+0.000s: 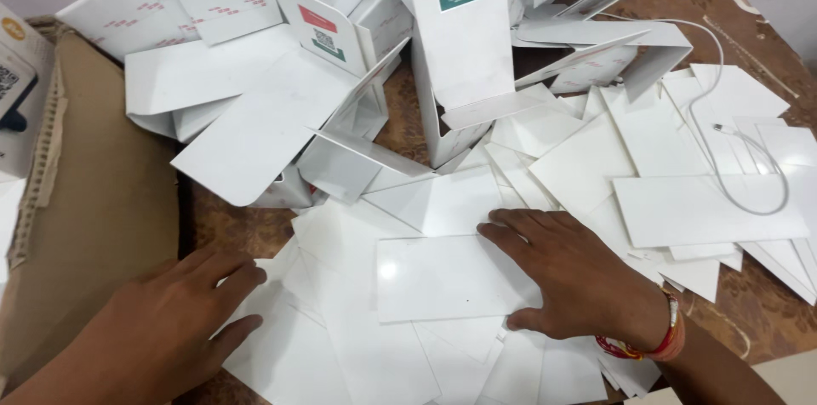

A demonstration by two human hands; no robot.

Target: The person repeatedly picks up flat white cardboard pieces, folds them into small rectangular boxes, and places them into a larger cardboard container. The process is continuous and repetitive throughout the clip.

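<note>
My right hand (566,273) lies flat, fingers spread, on the right end of a white rectangular card (438,279) that tops a loose spread of several white cards (587,162) on the table. A red thread band circles that wrist. My left hand (166,320) rests palm down at the lower left, its fingertips touching the left edge of the card spread (289,345). Neither hand is closed around anything.
A heap of folded white carton boxes (272,107) with red and green labels fills the back. A white cable (732,158) loops over cards at the right. Brown corrugated cardboard (102,201) lies at the left, on the brown patterned tabletop (757,303).
</note>
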